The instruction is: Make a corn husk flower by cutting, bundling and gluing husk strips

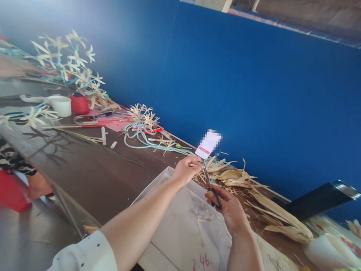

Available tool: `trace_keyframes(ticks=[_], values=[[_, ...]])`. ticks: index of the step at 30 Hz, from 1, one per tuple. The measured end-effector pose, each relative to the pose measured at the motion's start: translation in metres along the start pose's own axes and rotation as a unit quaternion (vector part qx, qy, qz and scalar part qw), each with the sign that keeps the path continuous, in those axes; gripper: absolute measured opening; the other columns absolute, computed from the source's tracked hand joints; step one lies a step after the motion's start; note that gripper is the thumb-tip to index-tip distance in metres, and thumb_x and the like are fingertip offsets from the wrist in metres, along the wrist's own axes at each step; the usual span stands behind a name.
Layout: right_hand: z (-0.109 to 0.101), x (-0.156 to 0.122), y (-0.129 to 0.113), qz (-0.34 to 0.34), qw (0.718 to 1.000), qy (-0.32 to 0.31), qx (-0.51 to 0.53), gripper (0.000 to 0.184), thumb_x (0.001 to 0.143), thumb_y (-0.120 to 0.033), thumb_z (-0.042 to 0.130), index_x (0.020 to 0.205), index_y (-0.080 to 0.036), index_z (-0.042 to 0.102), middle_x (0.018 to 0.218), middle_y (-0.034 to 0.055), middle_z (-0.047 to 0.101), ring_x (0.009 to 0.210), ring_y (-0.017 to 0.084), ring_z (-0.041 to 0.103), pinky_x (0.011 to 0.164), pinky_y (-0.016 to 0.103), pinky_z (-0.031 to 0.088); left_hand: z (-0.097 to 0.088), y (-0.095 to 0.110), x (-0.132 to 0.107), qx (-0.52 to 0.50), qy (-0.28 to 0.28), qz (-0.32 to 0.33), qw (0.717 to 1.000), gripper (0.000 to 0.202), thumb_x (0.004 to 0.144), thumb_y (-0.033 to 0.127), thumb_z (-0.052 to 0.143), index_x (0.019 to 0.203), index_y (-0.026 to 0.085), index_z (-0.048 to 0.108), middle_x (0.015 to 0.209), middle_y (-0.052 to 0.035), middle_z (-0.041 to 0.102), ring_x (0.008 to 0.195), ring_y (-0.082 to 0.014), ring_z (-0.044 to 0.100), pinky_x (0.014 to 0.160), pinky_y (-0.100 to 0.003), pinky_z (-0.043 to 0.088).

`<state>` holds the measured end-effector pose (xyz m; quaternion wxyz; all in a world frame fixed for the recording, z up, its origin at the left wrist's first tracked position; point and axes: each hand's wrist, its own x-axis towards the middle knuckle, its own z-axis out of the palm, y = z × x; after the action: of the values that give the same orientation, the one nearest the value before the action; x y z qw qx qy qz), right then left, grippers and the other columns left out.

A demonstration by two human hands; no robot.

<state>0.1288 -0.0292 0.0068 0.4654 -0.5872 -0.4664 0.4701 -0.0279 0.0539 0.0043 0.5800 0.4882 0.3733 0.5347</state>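
Note:
My right hand (229, 206) is closed round the dark handles of a pair of scissors (207, 177), whose blades point up and away from me. Close to the blade tips, my left hand (187, 169) pinches its fingers together; whatever is between them is too small to make out. Just beyond the fingertips shows a white card or screen (205, 149) with a red band, partly pixelated. Dried corn husks (234, 176) and small clippings lie behind and right of my hands. Under my forearms is a white tray or box lid (185, 232) lined with translucent plastic.
Husk flowers on pale blue stems (75, 56) stand at left, near a white cup (61, 106) and red thread spool (79, 103). A black flask (323, 199) leans at right beside a white bowl (333, 253). A blue partition (269, 98) borders the table. Another person's arm (5, 67) reaches in at left.

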Motion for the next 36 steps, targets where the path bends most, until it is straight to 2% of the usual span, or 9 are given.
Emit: trace_keyframes(ticks=[6, 11, 18, 22, 26, 29, 32, 36], values=[[0.0010, -0.0019, -0.0002, -0.007, 1.000, 0.009, -0.017, 0.054, 0.056, -0.042, 0.077, 0.103, -0.017, 0.067, 0.078, 0.0069, 0.068, 0.065, 0.018, 0.060, 0.055, 0.026, 0.041, -0.0026, 0.0005, -0.0006, 0.047, -0.004, 0.027, 0.999, 0.042, 0.067, 0.020, 0.061, 0.109, 0.018, 0.059, 0.081, -0.0013, 0.061, 0.060, -0.0072, 0.052, 0.059, -0.019, 0.043], [0.0006, -0.0013, 0.0013, 0.003, 1.000, 0.007, 0.004, 0.051, 0.056, -0.040, 0.077, 0.101, -0.018, 0.068, 0.076, 0.0047, 0.067, 0.064, 0.016, 0.059, 0.057, 0.026, 0.042, -0.0051, 0.0057, -0.0041, 0.109, -0.005, 0.041, 0.993, 0.041, 0.068, 0.020, 0.060, 0.109, 0.019, 0.060, 0.085, -0.0022, 0.061, 0.066, -0.0085, 0.053, 0.061, -0.018, 0.041], [-0.0009, -0.0005, 0.0020, 0.007, 1.000, 0.007, 0.004, 0.051, 0.056, -0.040, 0.077, 0.101, -0.018, 0.068, 0.077, 0.0050, 0.067, 0.062, 0.016, 0.058, 0.055, 0.025, 0.042, -0.0059, 0.0061, -0.0036, 0.114, -0.018, 0.044, 0.992, 0.038, 0.068, 0.021, 0.062, 0.106, 0.018, 0.061, 0.085, -0.0031, 0.062, 0.071, -0.0105, 0.055, 0.066, -0.020, 0.042], [0.0001, -0.0014, 0.0000, 0.003, 1.000, 0.010, 0.001, 0.052, 0.055, -0.041, 0.078, 0.100, -0.018, 0.069, 0.075, 0.0050, 0.067, 0.063, 0.016, 0.059, 0.056, 0.026, 0.042, -0.0048, 0.0048, -0.0025, 0.087, -0.001, 0.010, 0.996, 0.035, 0.066, 0.024, 0.065, 0.101, 0.017, 0.064, 0.080, -0.0029, 0.063, 0.066, -0.0100, 0.055, 0.063, -0.020, 0.042], [0.0007, -0.0019, -0.0003, 0.014, 1.000, 0.016, 0.008, 0.052, 0.055, -0.043, 0.078, 0.100, -0.018, 0.069, 0.076, 0.0056, 0.067, 0.063, 0.017, 0.060, 0.056, 0.026, 0.043, -0.0026, 0.0003, 0.0012, 0.017, 0.009, -0.036, 0.999, 0.029, 0.065, 0.025, 0.067, 0.093, 0.016, 0.065, 0.070, -0.0013, 0.063, 0.055, -0.0077, 0.053, 0.058, -0.020, 0.042], [-0.0003, -0.0012, 0.0015, 0.010, 1.000, 0.006, 0.013, 0.052, 0.057, -0.042, 0.077, 0.102, -0.018, 0.068, 0.076, 0.0054, 0.067, 0.063, 0.017, 0.059, 0.055, 0.026, 0.043, -0.0007, -0.0005, 0.0016, -0.026, 0.007, -0.079, 0.997, 0.019, 0.067, 0.026, 0.066, 0.082, 0.013, 0.064, 0.072, -0.0033, 0.065, 0.057, -0.0078, 0.055, 0.056, -0.019, 0.043], [-0.0018, 0.0000, 0.0039, 0.011, 1.000, -0.005, 0.025, 0.050, 0.058, -0.038, 0.077, 0.103, -0.018, 0.068, 0.077, 0.0039, 0.067, 0.063, 0.015, 0.059, 0.057, 0.025, 0.043, 0.0008, 0.0021, -0.0005, -0.043, 0.007, -0.129, 0.991, 0.019, 0.069, 0.029, 0.066, 0.073, 0.012, 0.061, 0.075, -0.0065, 0.067, 0.062, -0.0096, 0.058, 0.057, -0.020, 0.044], [-0.0027, 0.0007, 0.0052, 0.016, 1.000, -0.008, 0.016, 0.049, 0.059, -0.038, 0.077, 0.103, -0.019, 0.068, 0.077, 0.0033, 0.067, 0.063, 0.015, 0.058, 0.057, 0.025, 0.042, 0.0018, 0.0057, -0.0026, -0.041, 0.007, -0.134, 0.990, 0.019, 0.070, 0.030, 0.065, 0.070, 0.012, 0.061, 0.073, -0.0070, 0.067, 0.062, -0.0103, 0.059, 0.055, -0.019, 0.044]])
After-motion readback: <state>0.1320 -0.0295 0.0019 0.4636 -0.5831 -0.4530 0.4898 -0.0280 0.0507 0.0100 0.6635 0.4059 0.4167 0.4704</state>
